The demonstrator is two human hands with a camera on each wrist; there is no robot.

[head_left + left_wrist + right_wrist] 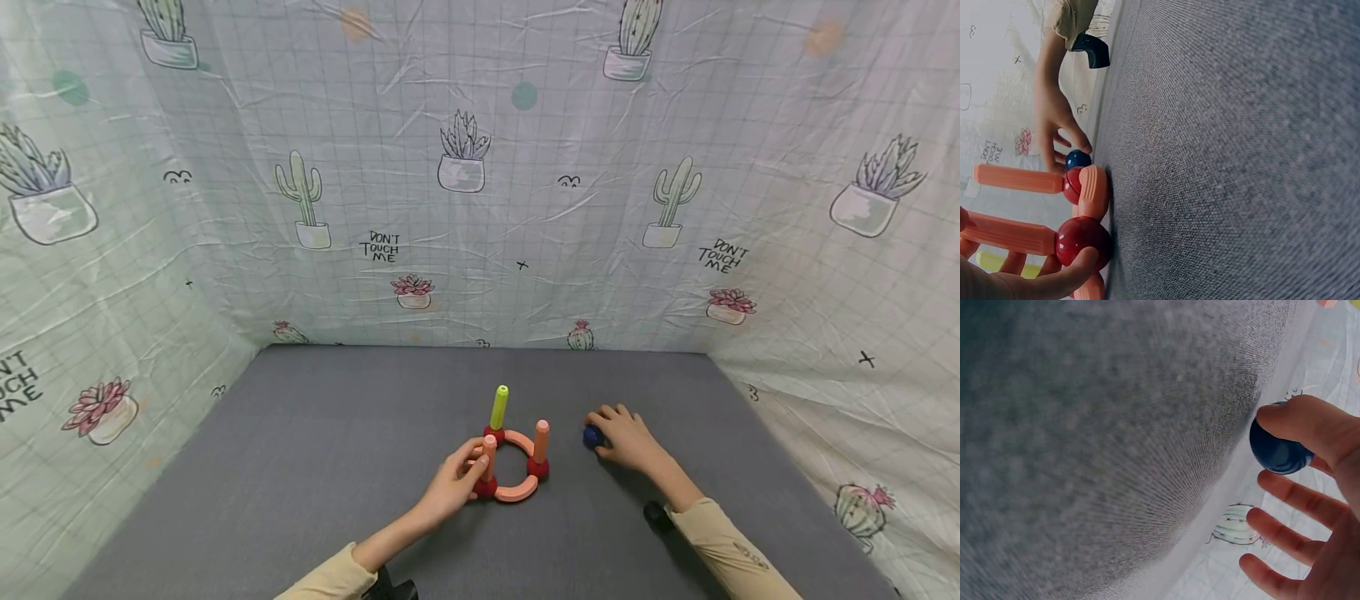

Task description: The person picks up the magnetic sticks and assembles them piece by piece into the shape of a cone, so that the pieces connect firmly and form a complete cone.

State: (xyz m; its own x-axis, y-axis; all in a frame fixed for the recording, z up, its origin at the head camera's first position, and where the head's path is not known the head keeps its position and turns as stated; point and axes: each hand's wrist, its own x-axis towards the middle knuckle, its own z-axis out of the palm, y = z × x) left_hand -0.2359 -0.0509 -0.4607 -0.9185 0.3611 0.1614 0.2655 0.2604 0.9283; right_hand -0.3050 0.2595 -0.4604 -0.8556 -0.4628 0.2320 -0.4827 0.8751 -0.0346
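My left hand (448, 482) holds the near-left corner of a ring-shaped toy build made of curved orange pieces (516, 493) and red balls (537, 468). In the left wrist view, its fingers lie around an upright orange rod (1016, 233) and a finger presses the red ball (1079, 236) below. A second orange rod (542, 442) and a yellow-green rod (499, 408) also stand up from the ring. To the right, my right hand (630, 440) pinches a dark blue ball (1279, 450) between thumb and index finger at the tabletop, the other fingers spread.
A dark grey tabletop (337, 433) lies under everything. Patterned cloth (517, 208) with printed cacti hangs behind it and along both sides. Black wrist-worn devices (657, 517) sit below the forearms, close to the surface.
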